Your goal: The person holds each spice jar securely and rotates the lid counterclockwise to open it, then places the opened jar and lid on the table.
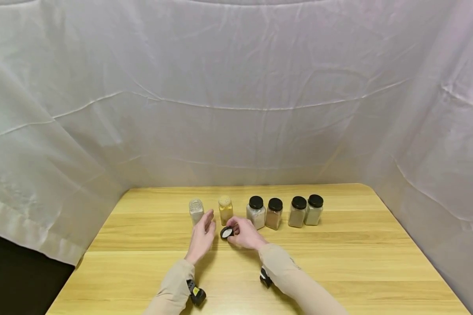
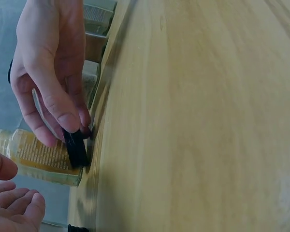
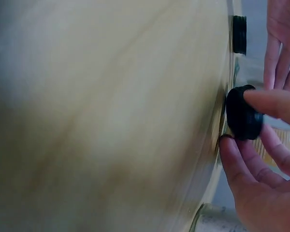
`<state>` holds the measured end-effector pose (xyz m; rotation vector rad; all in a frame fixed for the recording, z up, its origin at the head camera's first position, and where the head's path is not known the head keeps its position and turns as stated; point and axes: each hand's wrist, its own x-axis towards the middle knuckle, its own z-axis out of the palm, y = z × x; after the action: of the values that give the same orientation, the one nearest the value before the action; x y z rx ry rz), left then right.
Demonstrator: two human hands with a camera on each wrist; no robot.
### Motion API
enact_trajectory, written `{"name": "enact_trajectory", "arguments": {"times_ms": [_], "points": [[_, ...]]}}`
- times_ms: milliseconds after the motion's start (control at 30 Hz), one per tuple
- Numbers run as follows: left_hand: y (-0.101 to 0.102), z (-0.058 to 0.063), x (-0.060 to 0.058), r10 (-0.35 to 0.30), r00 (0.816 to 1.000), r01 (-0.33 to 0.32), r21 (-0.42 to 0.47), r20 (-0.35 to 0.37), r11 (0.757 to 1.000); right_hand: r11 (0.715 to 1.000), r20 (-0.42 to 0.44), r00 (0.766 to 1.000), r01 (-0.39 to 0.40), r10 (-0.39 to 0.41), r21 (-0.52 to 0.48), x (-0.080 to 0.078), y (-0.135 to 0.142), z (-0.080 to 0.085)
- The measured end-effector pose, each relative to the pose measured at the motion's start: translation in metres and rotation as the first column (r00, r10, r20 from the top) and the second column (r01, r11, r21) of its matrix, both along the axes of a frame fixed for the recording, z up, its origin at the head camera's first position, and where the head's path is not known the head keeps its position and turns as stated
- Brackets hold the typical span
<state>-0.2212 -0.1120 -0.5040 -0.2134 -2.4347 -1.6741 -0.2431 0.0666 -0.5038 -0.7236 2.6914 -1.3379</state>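
Note:
My right hand (image 1: 247, 234) pinches a black jar lid (image 1: 226, 232) between thumb and fingers, tilted so its white inside faces the head camera. In the right wrist view the lid (image 3: 245, 112) is held close over the table. Just behind it stands an uncapped jar of yellow powder (image 1: 225, 212). My left hand (image 1: 203, 237), fingers loosely extended, holds nothing; it is beside an uncapped glass jar with pale contents (image 1: 195, 208), partly covering it in the head view. Another black lid (image 3: 239, 35) lies on the table near the left hand.
To the right of the yellow jar stand several black-capped jars: one with pale contents (image 1: 256, 213), one brownish (image 1: 274, 214), one greyish (image 1: 297, 213) and one pale green (image 1: 314, 211). A wooden table (image 1: 358, 262) carries everything, with a white curtain (image 1: 236, 144) behind it.

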Motion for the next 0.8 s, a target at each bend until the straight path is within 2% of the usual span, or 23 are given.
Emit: {"name": "enact_trajectory", "arguments": {"times_ms": [100,233,300,367,467,600,700,767,800], "points": [[-0.001,-0.001,0.0,-0.003,1.0,0.003,-0.001,0.005,1.0,1.0,-0.023,1.0,0.011,-0.011,-0.002,0.002,0.002,0.001],[-0.003,-0.003,0.002,-0.008,1.0,0.008,0.007,0.019,1.0,0.997,-0.061,0.997,0.047,-0.051,-0.065,0.01,0.009,0.005],[-0.004,-0.003,0.002,-0.006,1.0,0.006,0.017,0.025,1.0,0.99,-0.111,0.991,0.066,-0.08,-0.128,0.014,0.012,0.009],[-0.004,-0.005,0.002,-0.013,1.0,0.013,0.023,0.019,1.0,0.977,-0.188,0.974,0.085,-0.123,-0.197,0.018,0.017,0.012],[-0.004,-0.005,0.003,-0.02,1.0,0.019,0.041,0.015,0.999,0.938,-0.329,0.926,0.069,-0.187,-0.339,0.022,0.024,0.016],[-0.003,-0.006,0.003,-0.022,1.0,0.021,0.071,0.005,0.997,0.886,-0.505,0.814,0.026,-0.287,-0.463,0.019,0.032,0.023],[-0.002,-0.007,0.002,-0.024,1.0,0.024,0.095,-0.006,0.995,0.875,-0.569,0.735,0.07,-0.37,-0.479,0.014,0.037,0.029],[-0.002,-0.007,0.003,-0.03,1.0,0.031,0.107,-0.009,0.994,0.88,-0.573,0.713,0.13,-0.404,-0.457,0.012,0.039,0.032],[-0.002,-0.008,0.003,-0.033,0.999,0.034,0.111,-0.01,0.993,0.884,-0.561,0.72,0.159,-0.408,-0.44,0.012,0.041,0.033]]}}
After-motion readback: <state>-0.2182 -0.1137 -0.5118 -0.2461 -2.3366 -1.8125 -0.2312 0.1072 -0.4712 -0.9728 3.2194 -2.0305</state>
